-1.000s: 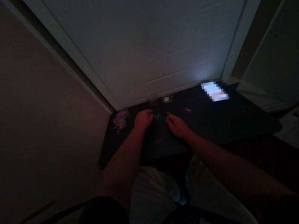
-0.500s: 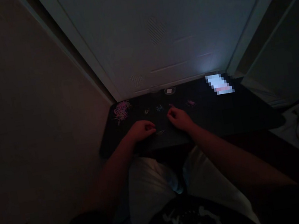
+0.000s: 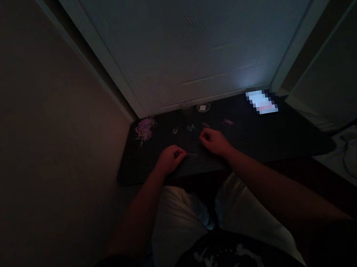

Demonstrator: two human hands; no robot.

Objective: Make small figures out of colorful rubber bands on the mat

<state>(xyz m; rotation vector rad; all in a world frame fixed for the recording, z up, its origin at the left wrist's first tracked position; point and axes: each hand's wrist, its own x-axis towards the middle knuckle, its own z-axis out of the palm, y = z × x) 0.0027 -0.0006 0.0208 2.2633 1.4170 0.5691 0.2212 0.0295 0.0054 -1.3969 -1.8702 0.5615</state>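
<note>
Close to the near edge of the dark table [image 3: 267,137], my left hand [image 3: 170,158] has thumb and fingertips pinched together. Its tips meet the end of a few thin pale strands [image 3: 192,154] lying there; whether they grip one is too dark to tell. My right hand [image 3: 215,142] is also closed in a pinch, just right of these strands, and what it holds, if anything, is hidden. Beyond the hands lie small heaps in a row: a pale one [image 3: 175,131], a bluish one [image 3: 191,127], a pink one [image 3: 205,125] and a purplish-pink one [image 3: 228,122].
A larger tangle of thin pink and purple pieces [image 3: 145,130] covers the table's far left corner. Along the back stand a clear round container [image 3: 185,105] and a round lid-like piece with a white square [image 3: 203,108]. A lit, blurred-out screen [image 3: 261,101] lies far right. A white door [image 3: 166,54] rises behind.
My left hand has shifted slightly right, and its fingertips have closed up to the pale strands, which lie a little farther away. My right hand stays nearly still. The view has tilted slightly.
</note>
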